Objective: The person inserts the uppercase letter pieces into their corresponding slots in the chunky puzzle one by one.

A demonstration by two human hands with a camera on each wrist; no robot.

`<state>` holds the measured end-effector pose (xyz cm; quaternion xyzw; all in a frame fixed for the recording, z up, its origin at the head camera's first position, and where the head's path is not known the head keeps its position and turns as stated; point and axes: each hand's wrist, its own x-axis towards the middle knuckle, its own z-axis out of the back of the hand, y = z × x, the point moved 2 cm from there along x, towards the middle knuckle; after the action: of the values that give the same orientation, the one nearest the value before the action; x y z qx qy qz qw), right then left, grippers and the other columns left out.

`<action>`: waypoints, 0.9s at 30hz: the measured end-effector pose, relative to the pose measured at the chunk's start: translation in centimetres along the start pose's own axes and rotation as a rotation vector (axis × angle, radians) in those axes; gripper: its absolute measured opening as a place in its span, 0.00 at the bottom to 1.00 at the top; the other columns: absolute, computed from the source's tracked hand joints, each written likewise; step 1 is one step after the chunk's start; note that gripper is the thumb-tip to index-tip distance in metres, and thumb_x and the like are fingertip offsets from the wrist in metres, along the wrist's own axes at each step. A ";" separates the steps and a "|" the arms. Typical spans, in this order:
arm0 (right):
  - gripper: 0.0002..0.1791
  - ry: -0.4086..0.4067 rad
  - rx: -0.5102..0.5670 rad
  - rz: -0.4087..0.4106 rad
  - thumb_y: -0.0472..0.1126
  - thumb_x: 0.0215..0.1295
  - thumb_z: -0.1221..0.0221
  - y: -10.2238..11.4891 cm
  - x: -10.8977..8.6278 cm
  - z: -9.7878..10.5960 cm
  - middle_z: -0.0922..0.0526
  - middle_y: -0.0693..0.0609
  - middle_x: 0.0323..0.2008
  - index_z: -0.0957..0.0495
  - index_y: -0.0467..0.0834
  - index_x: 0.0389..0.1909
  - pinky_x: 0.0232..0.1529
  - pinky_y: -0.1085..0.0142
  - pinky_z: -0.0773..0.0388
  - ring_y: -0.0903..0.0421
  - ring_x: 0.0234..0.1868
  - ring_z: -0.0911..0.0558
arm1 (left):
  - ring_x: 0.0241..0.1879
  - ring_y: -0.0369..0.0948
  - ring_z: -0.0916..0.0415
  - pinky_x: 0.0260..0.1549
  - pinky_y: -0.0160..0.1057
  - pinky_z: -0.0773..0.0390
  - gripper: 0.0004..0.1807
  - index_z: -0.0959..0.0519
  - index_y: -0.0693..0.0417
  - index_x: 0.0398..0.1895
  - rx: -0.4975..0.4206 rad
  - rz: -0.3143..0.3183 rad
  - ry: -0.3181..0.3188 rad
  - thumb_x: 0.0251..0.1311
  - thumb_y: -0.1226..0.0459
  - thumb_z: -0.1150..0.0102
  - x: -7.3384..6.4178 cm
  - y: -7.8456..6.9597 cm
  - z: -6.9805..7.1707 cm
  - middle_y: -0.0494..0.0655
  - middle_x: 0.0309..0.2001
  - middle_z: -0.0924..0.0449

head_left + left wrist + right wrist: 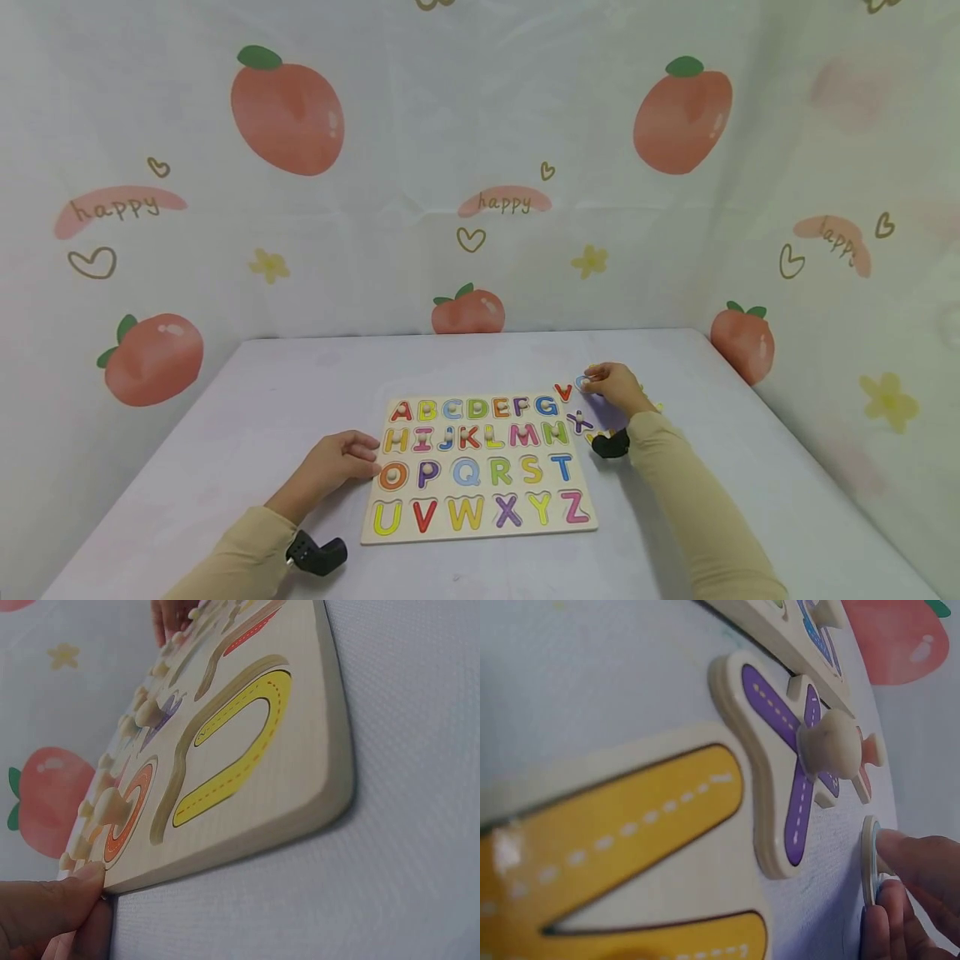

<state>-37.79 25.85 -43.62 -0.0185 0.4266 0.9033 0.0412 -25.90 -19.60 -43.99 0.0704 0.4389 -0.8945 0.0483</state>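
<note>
The step in hand looks to be picking up one letter for the alphabet board (442, 493). Beyond the board's far right corner, the right hand (617, 386) has a light-blue piece (582, 382) in its grip, thumb and fingers pinched together at the small knob on its face; whether the piece is clear of the white tabletop (315, 367) I cannot tell. The left hand (343, 458) rests at the board's left edge by the seated O (392, 477), its fingers loosely bent and touching the wood, probably to steady it. A through P carry knobs and sit in place, while Q through Z show bare recesses. Near the right hand lie a red V (563, 392), a purple X (801, 780) and a yellow piece (645, 825) only partly in the wrist view. By colour and curve, the held piece seems to suit the Q recess (466, 472), so the next move likely calls for carrying it over the loose pieces, turning it to match the outline and lowering it flat, with the board kept from sliding.
</note>
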 end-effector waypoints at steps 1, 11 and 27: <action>0.20 -0.002 -0.011 0.000 0.37 0.58 0.35 0.0 0.1 0.0 0.18 0.41 0.43 0.22 0.34 0.51 0.42 0.64 0.30 0.51 0.42 0.22 | 0.36 0.41 0.26 0.36 0.38 0.26 0.23 0.22 0.61 0.48 0.000 0.000 0.001 0.47 0.64 0.29 0.0 0.0 0.0 0.45 0.34 0.19; 0.13 -0.009 -0.060 -0.009 0.35 0.60 0.37 0.1 0.5 0.0 0.17 0.44 0.38 0.18 0.35 0.45 0.36 0.68 0.31 0.54 0.37 0.25 | 0.36 0.41 0.26 0.36 0.38 0.26 0.22 0.22 0.61 0.48 -0.011 0.016 -0.003 0.47 0.64 0.28 0.0 0.0 0.0 0.46 0.33 0.19; 0.14 -0.046 0.003 -0.021 0.38 0.62 0.37 2.1 -1.5 1.2 0.17 0.40 0.45 0.19 0.34 0.45 0.40 0.64 0.27 0.52 0.39 0.22 | 0.36 0.41 0.26 0.37 0.38 0.26 0.22 0.21 0.60 0.47 0.007 0.033 -0.006 0.48 0.64 0.28 0.3 0.1 -0.2 0.46 0.33 0.19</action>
<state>-36.45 25.36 -41.18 -0.0020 0.4269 0.9023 0.0604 -26.13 -19.55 -44.25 0.0752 0.4345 -0.8952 0.0643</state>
